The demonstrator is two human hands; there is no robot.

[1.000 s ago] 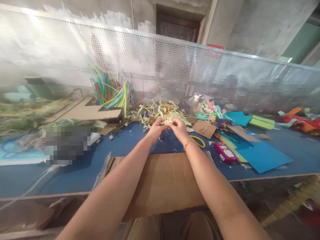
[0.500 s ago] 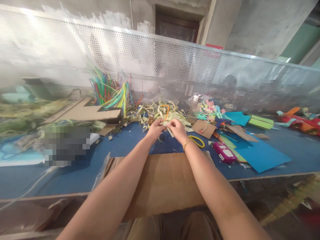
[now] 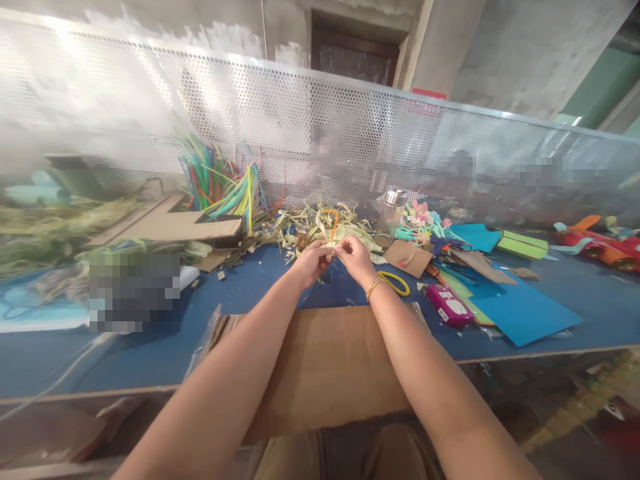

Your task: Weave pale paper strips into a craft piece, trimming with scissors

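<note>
At centre frame, left hand [image 3: 311, 261] and right hand [image 3: 356, 259] meet, each grip pinched tight on one pale yellow-green paper strip [image 3: 332, 249] above the blue desk [image 3: 260, 287].

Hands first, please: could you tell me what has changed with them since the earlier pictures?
Very little. The left hand and right hand still pinch the same pale strip between them, their fingertips drawn slightly closer. The cardboard, pink box and jar stayed put.

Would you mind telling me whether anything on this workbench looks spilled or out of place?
Pale paper strips lie scattered in a loose heap behind both hands, and small scraps dot the blue table. Nothing looks damaged.
</note>
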